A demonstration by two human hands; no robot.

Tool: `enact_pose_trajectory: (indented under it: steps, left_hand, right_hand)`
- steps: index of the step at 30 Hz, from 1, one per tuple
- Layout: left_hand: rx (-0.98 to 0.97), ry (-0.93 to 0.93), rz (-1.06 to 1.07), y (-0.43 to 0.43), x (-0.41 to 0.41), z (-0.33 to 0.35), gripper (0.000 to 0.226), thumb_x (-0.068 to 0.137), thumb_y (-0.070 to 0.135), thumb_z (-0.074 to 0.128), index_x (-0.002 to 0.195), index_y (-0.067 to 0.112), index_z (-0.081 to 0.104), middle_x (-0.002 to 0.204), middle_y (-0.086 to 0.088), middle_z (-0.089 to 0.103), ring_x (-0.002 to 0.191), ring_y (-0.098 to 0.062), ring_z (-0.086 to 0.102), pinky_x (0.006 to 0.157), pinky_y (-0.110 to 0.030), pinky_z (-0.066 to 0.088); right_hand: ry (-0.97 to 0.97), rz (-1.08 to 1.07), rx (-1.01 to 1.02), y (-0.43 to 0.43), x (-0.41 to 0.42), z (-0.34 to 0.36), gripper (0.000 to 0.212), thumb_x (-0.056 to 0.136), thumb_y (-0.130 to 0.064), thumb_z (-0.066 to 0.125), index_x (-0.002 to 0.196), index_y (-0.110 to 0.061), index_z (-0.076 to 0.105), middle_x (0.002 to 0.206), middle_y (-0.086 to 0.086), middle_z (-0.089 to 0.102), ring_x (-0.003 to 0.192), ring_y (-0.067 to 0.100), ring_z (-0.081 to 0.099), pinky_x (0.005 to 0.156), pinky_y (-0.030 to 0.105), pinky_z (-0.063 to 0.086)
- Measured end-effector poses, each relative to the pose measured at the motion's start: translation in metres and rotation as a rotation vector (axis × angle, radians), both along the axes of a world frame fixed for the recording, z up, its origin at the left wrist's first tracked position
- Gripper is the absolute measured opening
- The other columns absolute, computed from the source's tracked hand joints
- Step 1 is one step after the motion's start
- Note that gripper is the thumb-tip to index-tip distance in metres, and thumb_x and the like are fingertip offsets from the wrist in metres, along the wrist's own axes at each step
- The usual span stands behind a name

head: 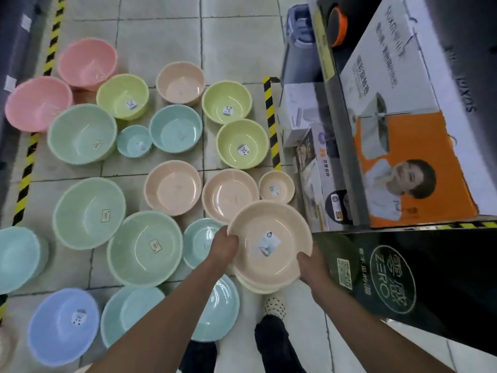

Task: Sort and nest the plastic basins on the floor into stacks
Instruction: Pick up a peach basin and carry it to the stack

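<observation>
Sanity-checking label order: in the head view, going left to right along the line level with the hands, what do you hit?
Order: pale blue basin → green basin → left hand → held beige basin → right hand → black box.

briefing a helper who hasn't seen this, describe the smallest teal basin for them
Start at the farthest green basin by the left hazard tape. To its right sits the small teal basin, beside a bigger teal basin. It is the smallest teal one, with a sticker inside.

I look down on a pale, glossy tiled floor (161, 36) with yellow-black tape (272, 122) along its left and right edges, boxes (403, 157) on a shelf (339, 135) at right and dark shelving (13, 49) at left.
</observation>
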State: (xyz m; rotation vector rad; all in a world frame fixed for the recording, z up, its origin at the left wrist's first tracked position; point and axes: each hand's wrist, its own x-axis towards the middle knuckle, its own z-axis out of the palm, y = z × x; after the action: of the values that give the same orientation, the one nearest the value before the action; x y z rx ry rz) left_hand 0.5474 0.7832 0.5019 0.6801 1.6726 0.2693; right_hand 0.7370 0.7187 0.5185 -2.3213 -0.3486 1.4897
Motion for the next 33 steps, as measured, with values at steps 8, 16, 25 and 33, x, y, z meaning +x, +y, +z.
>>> enact_pose_trajectory:
  steps: [8, 16, 25, 33]
  left_hand:
    - [0.123, -0.037, -0.226, 0.049, -0.022, -0.035, 0.030, 0.086, 0.000, 0.045, 0.111, 0.010, 0.058, 0.103, -0.012, 0.066, 0.088, -0.026, 0.059, 0.073, -0.033, 0.049]
    - [0.164, 0.001, -0.313, 0.120, 0.002, -0.116, 0.025, 0.090, 0.003, 0.043, 0.112, 0.007, 0.053, 0.102, -0.010, 0.060, 0.091, -0.028, 0.057, 0.072, -0.033, 0.046]
    - [0.248, 0.067, -0.372, 0.196, 0.071, -0.264, 0.048, 0.085, 0.008, 0.048, 0.133, 0.004, 0.049, 0.116, -0.014, 0.063, 0.110, -0.037, 0.060, 0.095, -0.047, 0.052]
    - [0.430, 0.135, -0.519, 0.257, 0.106, -0.414, 0.042, 0.083, 0.006, 0.055, 0.124, 0.004, 0.060, 0.113, -0.015, 0.068, 0.101, -0.033, 0.063, 0.081, -0.035, 0.051]
  right_hand:
    - [-0.084, -0.089, 0.075, 0.041, -0.021, -0.026, 0.056, 0.088, -0.007, 0.049, 0.141, -0.024, 0.048, 0.112, 0.005, 0.059, 0.107, 0.029, 0.056, 0.095, 0.046, 0.051]
    - [-0.128, -0.100, 0.120, 0.101, 0.002, -0.105, 0.053, 0.091, -0.002, 0.051, 0.143, -0.012, 0.048, 0.112, 0.009, 0.056, 0.106, 0.029, 0.053, 0.098, 0.045, 0.050]
    - [-0.149, -0.133, 0.165, 0.177, 0.064, -0.252, 0.059, 0.093, 0.002, 0.044, 0.151, -0.009, 0.038, 0.141, 0.020, 0.052, 0.125, 0.036, 0.050, 0.100, 0.037, 0.043]
    - [-0.235, -0.227, 0.206, 0.217, 0.090, -0.416, 0.056, 0.091, -0.008, 0.047, 0.146, -0.014, 0.044, 0.136, 0.015, 0.058, 0.122, 0.036, 0.055, 0.102, 0.045, 0.048]
